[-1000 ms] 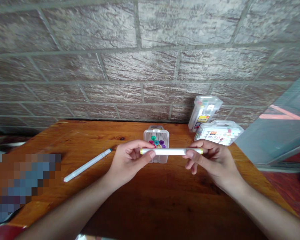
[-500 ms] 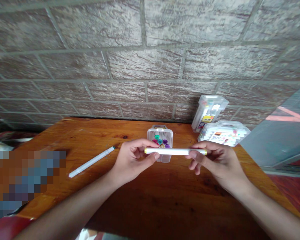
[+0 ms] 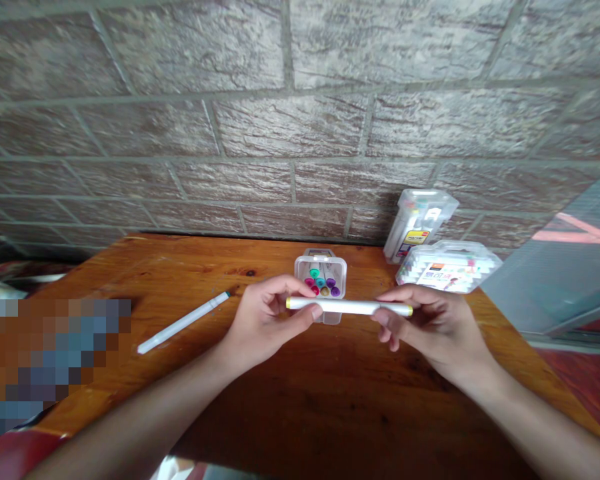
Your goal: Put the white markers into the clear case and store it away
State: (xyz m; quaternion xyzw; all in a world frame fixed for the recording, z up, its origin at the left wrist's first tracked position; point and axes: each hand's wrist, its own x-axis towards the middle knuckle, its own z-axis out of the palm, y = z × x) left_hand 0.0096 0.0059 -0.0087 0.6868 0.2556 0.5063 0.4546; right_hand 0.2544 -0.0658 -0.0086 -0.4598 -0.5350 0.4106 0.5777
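Marker (image 3: 347, 306) sits sideways between left hand (image 3: 263, 321) and right hand (image 3: 437, 333), both pinched closed on it near the ends.

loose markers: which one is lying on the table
The teal-ended marker lies on the table, left of the left hand; the yellow-ended marker is held up by that hand and the right hand.
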